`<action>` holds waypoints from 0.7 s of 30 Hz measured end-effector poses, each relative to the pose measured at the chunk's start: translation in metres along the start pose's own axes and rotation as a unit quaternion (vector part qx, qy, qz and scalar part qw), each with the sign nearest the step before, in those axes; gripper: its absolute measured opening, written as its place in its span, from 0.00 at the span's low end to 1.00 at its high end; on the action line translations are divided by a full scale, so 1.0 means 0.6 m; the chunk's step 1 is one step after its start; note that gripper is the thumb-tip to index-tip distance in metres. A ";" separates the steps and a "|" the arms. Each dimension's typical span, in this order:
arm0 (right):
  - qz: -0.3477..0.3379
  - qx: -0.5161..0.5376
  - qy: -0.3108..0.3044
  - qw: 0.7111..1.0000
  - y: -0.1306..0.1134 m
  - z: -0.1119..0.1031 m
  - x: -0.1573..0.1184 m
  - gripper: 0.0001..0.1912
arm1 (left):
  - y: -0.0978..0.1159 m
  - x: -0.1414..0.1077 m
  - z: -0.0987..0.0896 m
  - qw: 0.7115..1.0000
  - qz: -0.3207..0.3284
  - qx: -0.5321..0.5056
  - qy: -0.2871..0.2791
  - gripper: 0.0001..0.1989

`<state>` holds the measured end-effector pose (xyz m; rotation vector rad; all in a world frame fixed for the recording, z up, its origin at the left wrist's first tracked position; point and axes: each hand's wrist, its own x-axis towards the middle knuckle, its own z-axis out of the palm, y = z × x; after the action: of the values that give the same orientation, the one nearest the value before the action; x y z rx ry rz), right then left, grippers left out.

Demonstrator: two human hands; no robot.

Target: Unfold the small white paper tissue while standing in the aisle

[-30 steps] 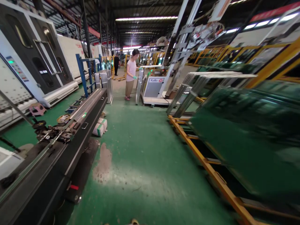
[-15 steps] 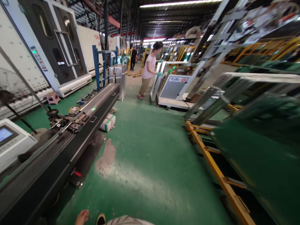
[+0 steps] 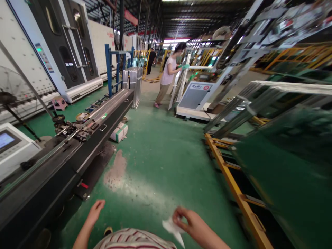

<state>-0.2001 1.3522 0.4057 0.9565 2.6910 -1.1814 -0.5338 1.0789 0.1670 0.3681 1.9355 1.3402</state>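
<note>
A person in a striped top (image 3: 135,239) holds out both bare hands above the green floor (image 3: 150,155) of a factory hall, between a long black bench (image 3: 85,157) and a yellow rack (image 3: 234,185). The right hand (image 3: 187,221) pinches a thin white scrap (image 3: 171,227) between thumb and fingers — paper or cloth, the blur does not say — with one end trailing down over the floor, well apart from the rack's near edge. The left hand (image 3: 96,209) hangs over the floor beyond the bench's right edge, its fingers curled; whether they press together cannot be told.

At the bench's near left corner sits a white console (image 3: 23,151) with a lit screen, while white-and-green boxes (image 3: 119,133) lie on the floor below its right edge. Metal frames (image 3: 134,84) stand upright by its far end. Glass sheets (image 3: 290,169) lean along the near part of the yellow rack, and more silvery frames (image 3: 240,107) are slanted at its far left corner. In the background, a co-worker (image 3: 168,74) in green gloves (image 3: 184,66) grips a pale frame beside a grey-and-white cabinet (image 3: 193,96).
</note>
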 end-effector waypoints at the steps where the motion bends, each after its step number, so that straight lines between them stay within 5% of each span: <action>1: -0.025 0.062 -0.001 0.998 -0.018 -0.001 0.012 0.07 | 0.044 -0.007 0.020 0.997 0.058 -0.015 -0.043 0.33; 5: -0.087 0.257 0.039 0.962 -0.087 0.032 0.065 0.13 | 0.215 -0.064 0.104 0.946 0.158 -0.105 -0.261 0.26; 8: -0.092 0.368 0.041 0.924 -0.114 0.087 0.102 0.15 | 0.272 -0.091 0.139 0.910 0.191 -0.147 -0.338 0.32; 14: -0.086 0.522 0.022 0.848 -0.138 0.157 0.124 0.19 | 0.246 -0.115 0.122 0.959 0.155 -0.052 -0.233 0.23; 21: -0.037 0.517 0.037 0.854 -0.128 0.204 0.123 0.25 | 0.242 -0.159 0.092 0.953 0.125 -0.055 -0.270 0.17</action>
<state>-0.3258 1.2673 0.3481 0.9267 1.9966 -2.7389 -0.4538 1.1189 0.3262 0.8518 1.3835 1.3238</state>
